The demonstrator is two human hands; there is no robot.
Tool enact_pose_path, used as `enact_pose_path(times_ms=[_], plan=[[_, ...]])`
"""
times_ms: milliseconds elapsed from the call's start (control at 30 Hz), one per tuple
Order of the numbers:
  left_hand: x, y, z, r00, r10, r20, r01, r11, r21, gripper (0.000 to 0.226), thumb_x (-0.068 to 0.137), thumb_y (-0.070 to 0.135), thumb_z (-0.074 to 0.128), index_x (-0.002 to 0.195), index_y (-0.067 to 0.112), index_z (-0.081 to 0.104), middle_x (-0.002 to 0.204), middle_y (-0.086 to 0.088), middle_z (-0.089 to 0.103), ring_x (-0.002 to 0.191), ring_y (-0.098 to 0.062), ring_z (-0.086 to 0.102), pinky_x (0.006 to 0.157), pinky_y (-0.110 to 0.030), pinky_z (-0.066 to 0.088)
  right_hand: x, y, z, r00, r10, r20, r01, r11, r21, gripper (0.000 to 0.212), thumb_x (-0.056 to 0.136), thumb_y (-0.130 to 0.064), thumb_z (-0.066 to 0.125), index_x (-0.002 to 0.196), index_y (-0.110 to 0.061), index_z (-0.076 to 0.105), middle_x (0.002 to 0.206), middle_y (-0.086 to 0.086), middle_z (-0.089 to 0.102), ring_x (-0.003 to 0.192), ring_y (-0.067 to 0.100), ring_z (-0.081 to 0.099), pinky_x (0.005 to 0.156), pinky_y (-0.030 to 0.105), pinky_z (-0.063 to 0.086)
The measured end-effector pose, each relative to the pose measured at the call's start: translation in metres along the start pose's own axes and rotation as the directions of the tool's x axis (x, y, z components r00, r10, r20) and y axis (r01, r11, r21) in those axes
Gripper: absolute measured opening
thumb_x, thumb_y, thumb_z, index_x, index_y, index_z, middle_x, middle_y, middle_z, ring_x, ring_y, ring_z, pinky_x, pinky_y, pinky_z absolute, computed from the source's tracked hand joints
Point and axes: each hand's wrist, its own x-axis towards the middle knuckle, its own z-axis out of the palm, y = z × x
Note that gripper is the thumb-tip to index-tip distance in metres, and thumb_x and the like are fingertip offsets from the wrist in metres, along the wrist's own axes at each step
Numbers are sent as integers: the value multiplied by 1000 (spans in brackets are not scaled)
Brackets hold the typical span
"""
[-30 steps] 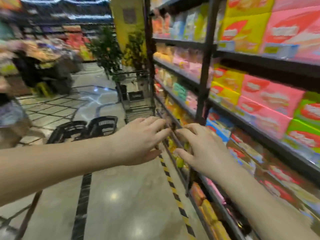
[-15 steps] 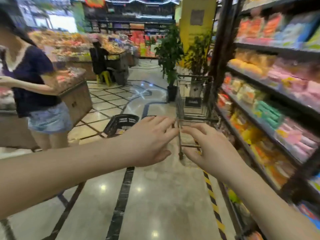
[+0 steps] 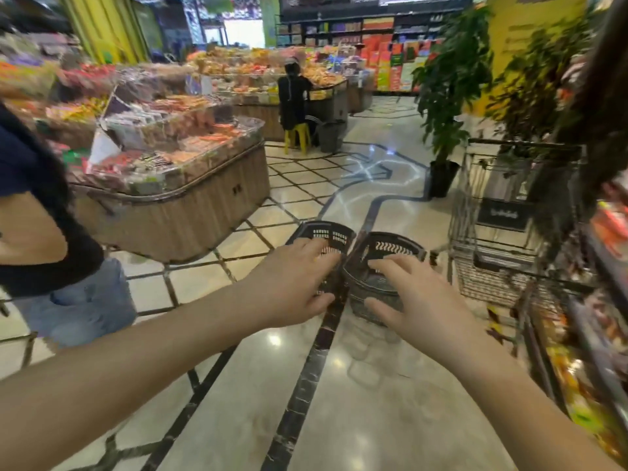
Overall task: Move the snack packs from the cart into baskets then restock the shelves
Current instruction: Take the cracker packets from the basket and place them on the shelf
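At 9 o'clock a bystander [image 3: 40,232] in a dark top and denim shorts now fills the left edge, nearer than half a second ago. Beside them at 10 o'clock is a wicker-sided worktop [image 3: 190,212] heaped with wrapped snacks. The view has swung left since then.

The left hand [image 3: 295,283] reaches forward as before, its grip slack and open with fingers spread, holding nothing. Its fingertips overlap the left basket [image 3: 323,236], which stands on the floor [image 3: 356,385]. The right hand [image 3: 418,300] matches it, grip open and empty, spread over the right basket [image 3: 394,249]. The two baskets touch at 12 o'clock, where earlier only one showed. Whether either hand touches a basket cannot be told.

The cart [image 3: 509,215], straight ahead of the fingertips a moment ago, now sits at 2 o'clock, its load unreadable. The shelves [image 3: 605,300] have shrunk to a sliver at 3 o'clock, with the snack packs [image 3: 608,229] on them blurred.
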Motion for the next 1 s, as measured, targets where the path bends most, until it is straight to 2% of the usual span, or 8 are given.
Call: enact_pose_path(times_ms=[133, 233, 433, 767, 1000], plan=[[66, -34, 26, 988, -137, 78, 139, 990, -32, 68, 98, 55, 54, 155, 23, 34, 158, -5, 36, 142, -23, 38, 114, -39, 41, 84, 38, 25, 997, -49, 51, 46, 997, 60, 62, 92, -55, 61, 148, -38, 40, 143, -12, 46, 127, 13, 50, 103, 32, 47], [106, -61, 40, 976, -183, 114, 190, 980, -56, 71, 99, 55, 53, 158, 22, 31, 159, -5, 36, 143, -22, 37, 116, -37, 39, 146, 55, 44, 992, -66, 103, 57, 994, 90, 63, 92, -53, 62, 148, -36, 41, 146, -10, 46, 128, 16, 50, 105, 36, 48], [182, -128, 82, 944, -276, 181, 296, 951, -94, 66, 99, 53, 56, 156, 27, 36, 160, -1, 36, 143, -19, 39, 113, -34, 40, 253, 79, 94, 977, -105, 183, 90, 992, 89, 61, 93, -52, 62, 147, -34, 41, 145, -9, 45, 127, 16, 49, 104, 34, 47], [324, -300, 180, 953, -160, 258, 194, 974, -115, 64, 100, 53, 51, 155, 27, 32, 162, -2, 32, 146, -22, 34, 115, -37, 37, 472, 88, 205, 962, -45, 268, 34, 998, 45, 57, 96, -50, 56, 149, -32, 41, 145, -5, 46, 127, 19, 51, 102, 38, 48], [422, -404, 230, 933, -40, 357, 81, 992, -101, 63, 100, 53, 51, 152, 22, 36, 158, -7, 36, 143, -27, 37, 115, -41, 39, 591, 100, 260, 938, 69, 340, -70, 997, -10, 61, 95, -52, 58, 149, -32, 40, 142, -5, 48, 127, 19, 51, 103, 38, 47]])
